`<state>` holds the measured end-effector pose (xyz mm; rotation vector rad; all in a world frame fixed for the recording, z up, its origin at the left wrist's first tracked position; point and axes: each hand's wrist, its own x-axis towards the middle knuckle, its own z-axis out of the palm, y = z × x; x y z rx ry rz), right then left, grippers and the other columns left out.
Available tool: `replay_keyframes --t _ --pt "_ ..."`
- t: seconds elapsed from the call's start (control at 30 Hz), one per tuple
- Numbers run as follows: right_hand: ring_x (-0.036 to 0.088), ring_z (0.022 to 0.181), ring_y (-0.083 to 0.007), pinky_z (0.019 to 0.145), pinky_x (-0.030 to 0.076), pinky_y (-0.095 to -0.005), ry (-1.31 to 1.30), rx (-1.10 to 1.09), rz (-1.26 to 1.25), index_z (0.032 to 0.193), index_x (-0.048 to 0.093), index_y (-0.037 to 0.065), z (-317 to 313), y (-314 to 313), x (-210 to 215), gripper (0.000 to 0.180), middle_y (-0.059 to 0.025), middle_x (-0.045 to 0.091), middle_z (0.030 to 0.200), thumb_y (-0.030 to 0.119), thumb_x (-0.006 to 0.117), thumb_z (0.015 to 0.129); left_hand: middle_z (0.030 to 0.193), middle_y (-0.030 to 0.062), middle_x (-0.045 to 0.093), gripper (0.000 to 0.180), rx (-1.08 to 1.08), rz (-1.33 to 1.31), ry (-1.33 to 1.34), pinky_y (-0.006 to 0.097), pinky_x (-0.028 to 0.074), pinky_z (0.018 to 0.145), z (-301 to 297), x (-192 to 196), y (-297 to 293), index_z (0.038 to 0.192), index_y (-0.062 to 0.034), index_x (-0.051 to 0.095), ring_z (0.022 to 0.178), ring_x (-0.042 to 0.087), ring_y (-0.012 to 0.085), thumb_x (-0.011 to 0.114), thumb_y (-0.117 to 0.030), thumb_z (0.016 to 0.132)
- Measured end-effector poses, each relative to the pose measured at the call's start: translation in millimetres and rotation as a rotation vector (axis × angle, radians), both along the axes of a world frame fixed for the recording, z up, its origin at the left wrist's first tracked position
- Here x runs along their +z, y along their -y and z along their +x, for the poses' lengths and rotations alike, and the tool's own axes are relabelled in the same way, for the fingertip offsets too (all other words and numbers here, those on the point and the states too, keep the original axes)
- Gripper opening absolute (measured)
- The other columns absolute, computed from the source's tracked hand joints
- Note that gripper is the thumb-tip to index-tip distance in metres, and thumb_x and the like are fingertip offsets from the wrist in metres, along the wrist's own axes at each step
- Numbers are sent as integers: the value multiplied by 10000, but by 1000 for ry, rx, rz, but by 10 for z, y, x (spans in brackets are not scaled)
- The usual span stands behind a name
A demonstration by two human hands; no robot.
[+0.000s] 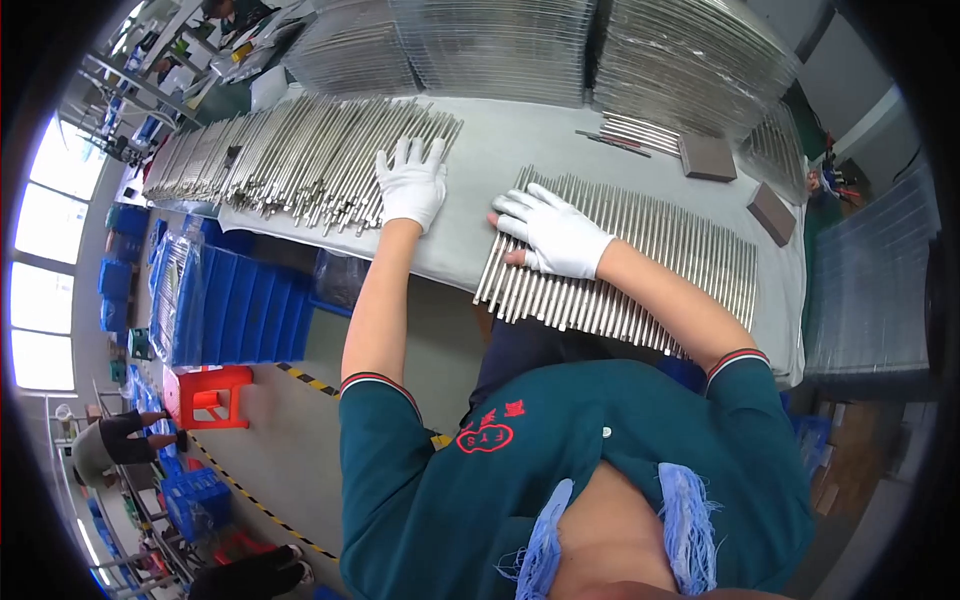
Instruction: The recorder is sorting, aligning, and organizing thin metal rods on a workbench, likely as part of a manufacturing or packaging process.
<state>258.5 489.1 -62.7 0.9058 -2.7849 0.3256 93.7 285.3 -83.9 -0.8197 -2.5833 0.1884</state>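
My left hand (pixel 413 183), in a white glove, rests with fingers stretched out at the right end of a long pile of thin metal rods (pixel 300 160). My right hand (pixel 552 230), also gloved, lies across the left end of a second, neater row of metal rods (pixel 690 250). Its fingers point left and are spread, and bare fingertips show past the glove. Both sets of rods lie side by side on a pale cloth-covered table (pixel 480 140), their near ends close to the front edge.
Plastic-wrapped stacks of rods (pixel 500 50) stand along the back. A few loose dark rods (pixel 612 143) and two brown blocks (pixel 708 158) (pixel 771 214) lie at the back right. Blue bins (pixel 255 305) and a red stool (pixel 215 395) are on the floor at left. Another person (pixel 105 450) is at far left.
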Motion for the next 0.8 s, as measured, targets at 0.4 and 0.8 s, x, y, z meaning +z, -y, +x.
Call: replay_keyframes --t 0.4,0.8 --pt "322 1358 -354 1144 206 -467 199 -264 -44 1376 427 63 1257 -471 265 632 -182 399 1425 475 504 903 1320 181 524 413 -304 192 196 481 277 1077 676 -88 -261 1298 -104 538 1265 434 370 464 -312 948" --pt "323 1343 -401 1128 215 -518 223 -340 -149 1354 444 46 1500 -401 202 648 -194 383 1429 475 530 875 1405 224 407 995 -582 95 558 564 176 1107 1686 362 47 1373 -130 469 1294 336 496 684 -704 591"
